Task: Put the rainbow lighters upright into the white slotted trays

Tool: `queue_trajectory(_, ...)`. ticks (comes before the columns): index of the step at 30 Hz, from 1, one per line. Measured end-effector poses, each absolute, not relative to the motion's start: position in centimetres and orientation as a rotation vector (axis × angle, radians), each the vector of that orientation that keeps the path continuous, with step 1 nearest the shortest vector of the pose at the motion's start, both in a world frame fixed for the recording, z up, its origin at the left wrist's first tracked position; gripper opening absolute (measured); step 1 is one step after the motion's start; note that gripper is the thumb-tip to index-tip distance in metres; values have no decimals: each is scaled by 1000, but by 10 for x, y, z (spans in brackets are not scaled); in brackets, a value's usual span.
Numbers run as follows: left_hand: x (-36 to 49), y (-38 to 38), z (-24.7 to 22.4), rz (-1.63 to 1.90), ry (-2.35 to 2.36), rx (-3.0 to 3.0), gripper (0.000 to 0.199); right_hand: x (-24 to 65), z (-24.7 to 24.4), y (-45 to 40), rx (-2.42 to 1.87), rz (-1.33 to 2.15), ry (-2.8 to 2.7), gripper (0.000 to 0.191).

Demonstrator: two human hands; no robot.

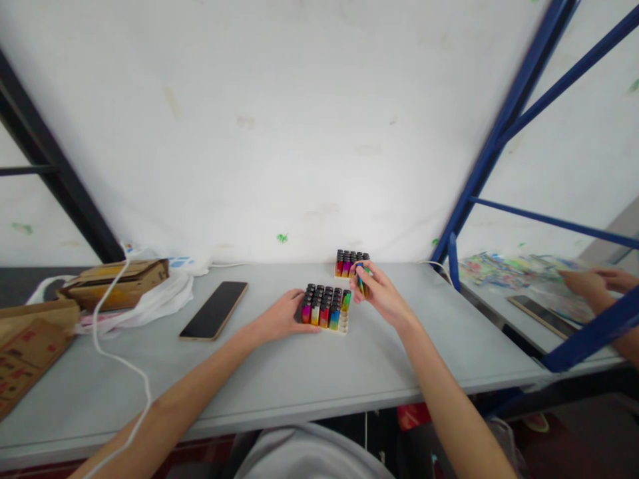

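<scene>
Several colourful lighters [324,307] with black tops stand upright in rows in a white tray [343,328] on the grey table. Along the tray's right side, vacant slots show in front of a yellow-green lighter. My left hand [287,313] is closed around the left side of this tray, steadying it on the table. Just right of the tray, my right hand [375,293] pinches a lighter [360,279] with blue and gold colours, held above the table. Behind my right hand stands a second set of lighters [346,265], partly hidden by the fingers.
A smartphone [214,311] lies left of my left hand. Farther left are cardboard boxes [120,283], a white plastic bag [170,299] and a white cable [144,379]. Blue metal posts [479,166] rise at right; beyond them are another person's hands [594,283].
</scene>
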State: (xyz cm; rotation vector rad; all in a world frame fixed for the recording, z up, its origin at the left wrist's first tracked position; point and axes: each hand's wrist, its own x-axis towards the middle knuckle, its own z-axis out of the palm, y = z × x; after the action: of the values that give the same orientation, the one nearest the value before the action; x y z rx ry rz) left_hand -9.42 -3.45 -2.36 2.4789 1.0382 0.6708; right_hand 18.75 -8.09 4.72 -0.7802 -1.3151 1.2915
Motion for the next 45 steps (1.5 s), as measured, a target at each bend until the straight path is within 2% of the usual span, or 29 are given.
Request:
queue_trajectory(9,-95,-34,-25,677,1021,2471,85,170,40,-75,-1078,1264,-1229,70)
queue_trajectory(16,-94,-35,-23,677,1032,2465,88,167,39,-80,-1201,1058,-1250,53)
queue_trajectory(24,-94,-35,-22,652,1029,2469,87,167,36,-76,-1185,1169,-1171,60)
queue_trajectory(31,-94,-36,-21,667,1022,2465,85,171,34,-77,-1192,1075,-1281,51)
queue_trajectory(35,-94,-36,-21,665,1001,2472,85,172,32,-72,-1225,1099,-1282,59)
queue_trajectory(39,-94,-36,-20,647,996,2479,83,175,41,-74,-1075,1115,-1323,68)
queue_trajectory(45,-94,-36,-21,648,1008,2488,83,189,60,-91,-963,940,-1671,49)
